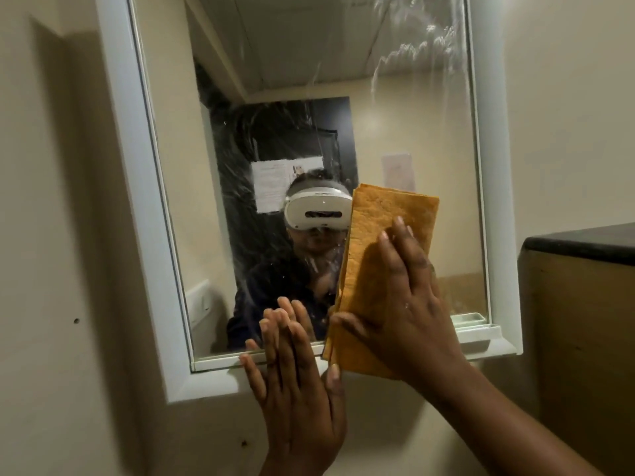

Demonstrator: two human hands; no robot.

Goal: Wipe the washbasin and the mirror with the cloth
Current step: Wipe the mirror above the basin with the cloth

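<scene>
Left hand sits nearest, lower centre: fingers straight, palm flat vs the frame bottom edge, fingertips reaching onto the glass. Holds nothing, looks like a brace.

Right hand is further up & right, fingers spread straight, pressing the cloth flat on the mirror; thumb hooks the cloth's left edge. Cloth is orange, folded to a long pad, upright on the lower right part of the glass, its bottom end hanging past the frame's lower edge.

Step in hand, prob: wiping the mirror. Wet streaks & smears show top right and across the dark centre, so much glass looks still to do. Basin not in view, can't tell its state.

To do it well, imo:
- keep the palm flat, even pressure, so the whole pad touches, not just fingertips
- work top to bottom in overlapping strokes, since drips run down from top right
- get into corners along the frame w/ a folded edge
- refold to a drier face if it only spreads the wet
- lift the left fingertips off the glass, or wipe there last; they'll likely leave prints.

Counter, dark-topped, stands at right, near the frame.
</scene>
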